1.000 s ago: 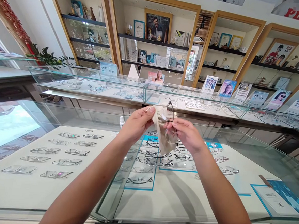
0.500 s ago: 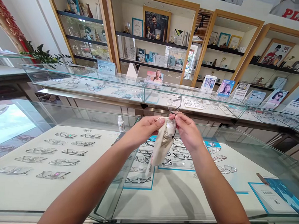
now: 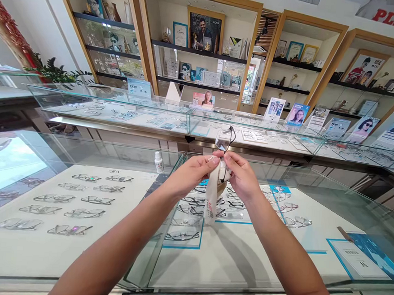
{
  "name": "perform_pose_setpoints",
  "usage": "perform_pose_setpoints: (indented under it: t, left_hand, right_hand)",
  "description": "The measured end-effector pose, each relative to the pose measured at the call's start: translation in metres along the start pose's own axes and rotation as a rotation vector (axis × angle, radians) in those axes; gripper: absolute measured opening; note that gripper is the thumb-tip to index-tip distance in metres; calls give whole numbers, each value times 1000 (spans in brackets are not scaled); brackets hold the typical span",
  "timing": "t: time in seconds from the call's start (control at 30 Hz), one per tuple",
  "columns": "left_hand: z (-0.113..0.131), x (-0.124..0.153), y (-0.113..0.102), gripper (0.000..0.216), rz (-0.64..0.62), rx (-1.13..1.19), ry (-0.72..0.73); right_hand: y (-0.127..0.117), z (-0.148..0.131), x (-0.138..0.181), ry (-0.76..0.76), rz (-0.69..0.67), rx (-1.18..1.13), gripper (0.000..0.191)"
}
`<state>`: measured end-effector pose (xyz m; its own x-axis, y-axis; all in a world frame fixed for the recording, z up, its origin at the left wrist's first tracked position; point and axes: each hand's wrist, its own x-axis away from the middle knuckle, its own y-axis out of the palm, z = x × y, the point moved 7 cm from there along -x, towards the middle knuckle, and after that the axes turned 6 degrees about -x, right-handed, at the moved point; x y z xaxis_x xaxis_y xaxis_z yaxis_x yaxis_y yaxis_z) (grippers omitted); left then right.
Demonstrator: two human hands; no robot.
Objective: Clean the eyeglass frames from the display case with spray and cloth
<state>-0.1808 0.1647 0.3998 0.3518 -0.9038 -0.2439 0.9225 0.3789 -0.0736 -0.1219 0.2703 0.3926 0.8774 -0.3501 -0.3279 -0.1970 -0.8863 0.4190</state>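
Open air divides the forearms point(image 3: 124, 228) above a glass display case point(image 3: 205, 274), its pane barring the displayed eyeglasses point(image 3: 84, 213); a cloth point(image 3: 211, 198) dangles between left hand point(image 3: 193, 170) and right hand point(image 3: 244, 173), with a white bottle point(image 3: 159, 163) standing near the left.

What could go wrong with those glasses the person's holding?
The glasses could slip, because they seem to be held only by fingertips of the right hand, and they might hit the glass display case below. Squeezing too hard through the cloth in the left hand might bend the thin frame. The little white bottle looks close to the left hand, so it might get knocked over.
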Motion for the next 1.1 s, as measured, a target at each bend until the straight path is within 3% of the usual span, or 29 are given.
perform_pose_setpoints:
  t: [0.2, 0.63, 0.87, 1.1]
  left_hand:
    - [-3, -2, -5, 51, 65, -27, 9]
    - [-5, 1, -1, 49, 51, 35, -45]
    - [-8, 0, 4, 66, 93, 96, -27]
    - [-1, -3, 12, 45, 16, 104, 100]
  right_hand:
    - [4, -1, 1, -18, -16, 9, 32]
    - [6, 1, 4, -1, -12, -43, 31]
    - [5, -2, 6, -6, 40, -130, 28]
    - [-1, -6, 7, -24, 114, -163, 29]
